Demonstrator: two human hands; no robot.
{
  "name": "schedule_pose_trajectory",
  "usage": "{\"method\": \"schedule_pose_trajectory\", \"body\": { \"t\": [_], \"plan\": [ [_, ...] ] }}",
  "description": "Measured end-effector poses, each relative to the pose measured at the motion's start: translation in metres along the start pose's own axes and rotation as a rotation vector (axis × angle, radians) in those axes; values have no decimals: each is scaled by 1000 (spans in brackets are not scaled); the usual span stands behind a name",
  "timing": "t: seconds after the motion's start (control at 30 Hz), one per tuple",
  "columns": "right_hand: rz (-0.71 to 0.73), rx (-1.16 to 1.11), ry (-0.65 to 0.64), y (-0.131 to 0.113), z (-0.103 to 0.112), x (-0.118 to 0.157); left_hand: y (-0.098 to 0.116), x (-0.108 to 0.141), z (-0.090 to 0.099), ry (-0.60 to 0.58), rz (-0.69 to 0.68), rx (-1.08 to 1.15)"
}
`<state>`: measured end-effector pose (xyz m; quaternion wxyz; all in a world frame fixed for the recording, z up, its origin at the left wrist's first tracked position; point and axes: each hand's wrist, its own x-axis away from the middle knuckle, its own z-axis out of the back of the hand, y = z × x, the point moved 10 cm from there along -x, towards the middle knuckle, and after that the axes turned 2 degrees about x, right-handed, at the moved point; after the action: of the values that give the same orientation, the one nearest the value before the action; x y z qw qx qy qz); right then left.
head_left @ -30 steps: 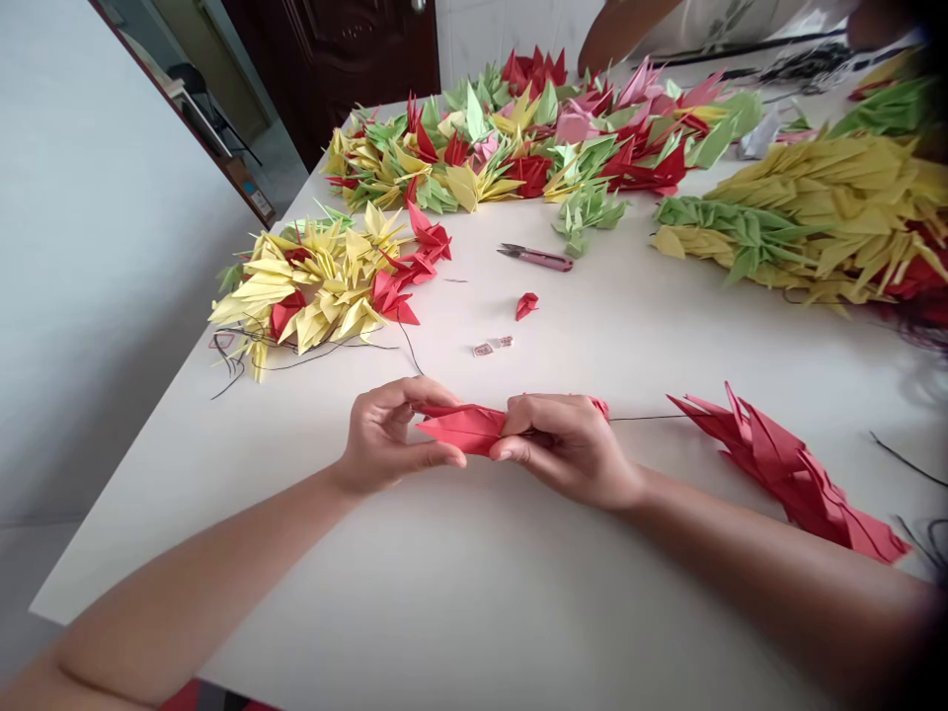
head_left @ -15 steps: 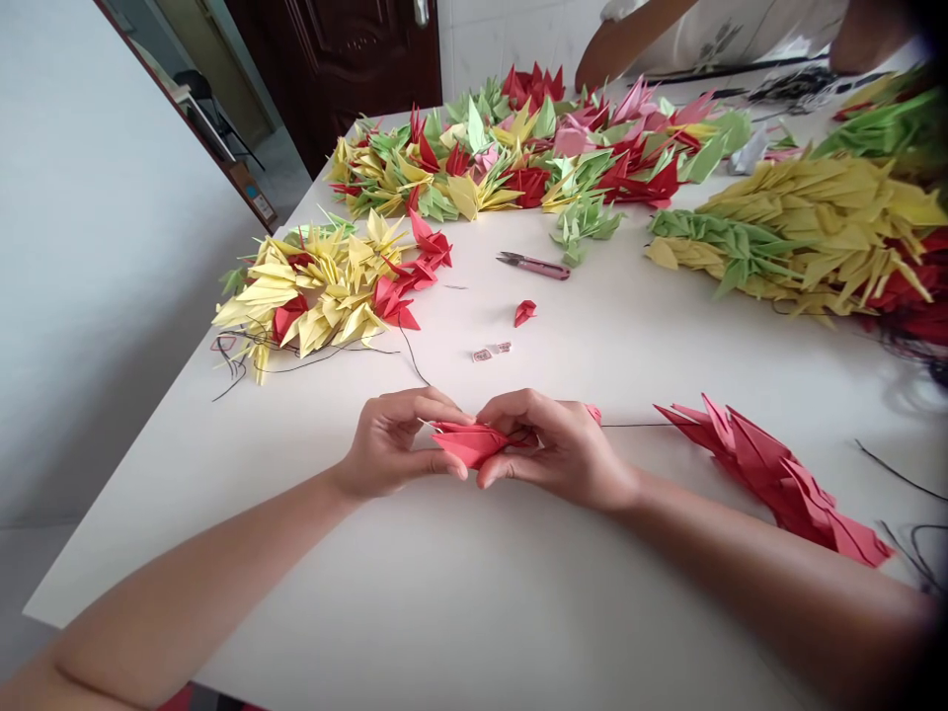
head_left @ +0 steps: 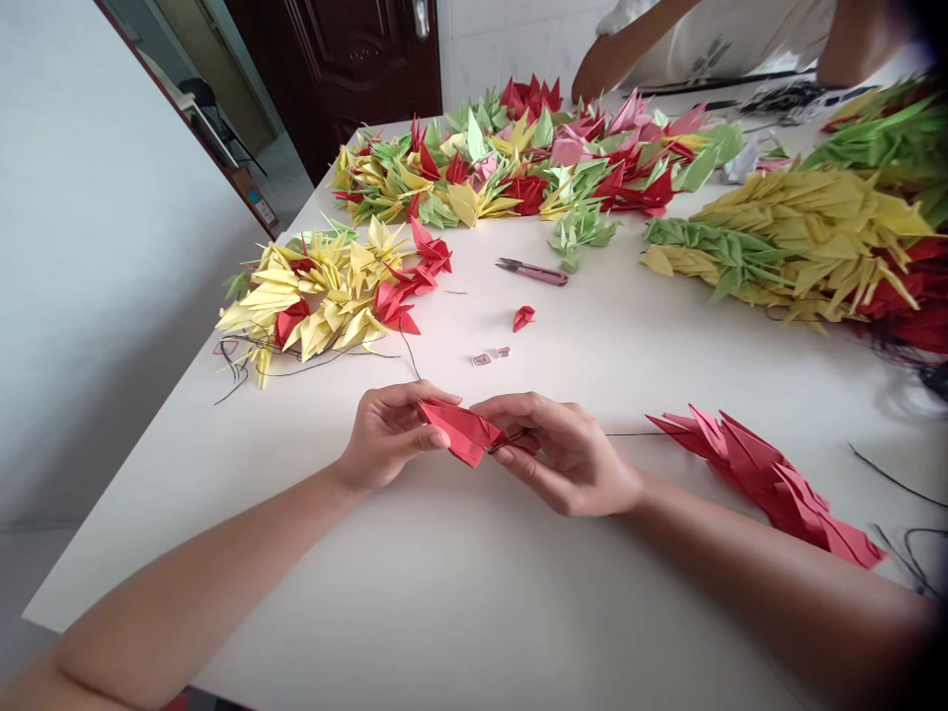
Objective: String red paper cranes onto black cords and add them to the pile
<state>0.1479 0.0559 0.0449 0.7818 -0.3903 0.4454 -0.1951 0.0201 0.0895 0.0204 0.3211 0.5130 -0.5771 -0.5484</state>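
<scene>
A folded red paper crane (head_left: 457,432) is pinched at its upper edge by my left hand (head_left: 389,436), whose fingers wrap over it. My right hand (head_left: 559,454) sits just to the right, its fingertips at the crane's lower tip, closed on a thin black thread (head_left: 629,434). That thread runs right across the white table (head_left: 459,592) to a long string of red paper cranes (head_left: 762,484). Part of the crane's far side is hidden by my fingers.
Heaps of yellow, green, pink and red paper cranes (head_left: 518,163) cover the table's far side. Pink-handled thread snips (head_left: 531,272), a small red paper piece (head_left: 523,318) and small paper scraps (head_left: 489,357) lie mid-table. A co-worker's arm (head_left: 611,64) shows beyond.
The red crane now tilts with its tip lower, and my hands have turned it between them. My right fingers have shifted toward the thread. The view has moved slightly.
</scene>
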Motion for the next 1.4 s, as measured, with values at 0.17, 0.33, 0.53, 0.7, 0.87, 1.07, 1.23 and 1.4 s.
{"method": "schedule_pose_trajectory", "body": {
  "t": [0.17, 0.33, 0.53, 0.7, 0.87, 1.07, 1.23, 1.4],
  "plan": [
    [47, 51, 19, -4, 2, -1, -1, 0, 0, -11, 7, 32],
    [47, 120, 52, -3, 4, -2, -2, 0, -1, -22, 11, 37],
    [44, 203, 76, -3, 4, 0, 4, -2, -10, -99, -38, 5],
    [35, 183, 97, -2, 6, 0, 2, 0, -5, -76, -47, 2],
    [48, 204, 159, -4, 11, 0, 4, 0, 20, 154, -106, 55],
    [20, 221, 133, -3, 9, 1, 2, -1, 24, 231, -46, 14],
    [-157, 235, 189, 13, 12, 3, 5, -1, 20, 160, -56, -32],
    [-133, 376, 149, 10, 13, -3, 7, -1, 24, 183, -61, -49]
  ]
}}
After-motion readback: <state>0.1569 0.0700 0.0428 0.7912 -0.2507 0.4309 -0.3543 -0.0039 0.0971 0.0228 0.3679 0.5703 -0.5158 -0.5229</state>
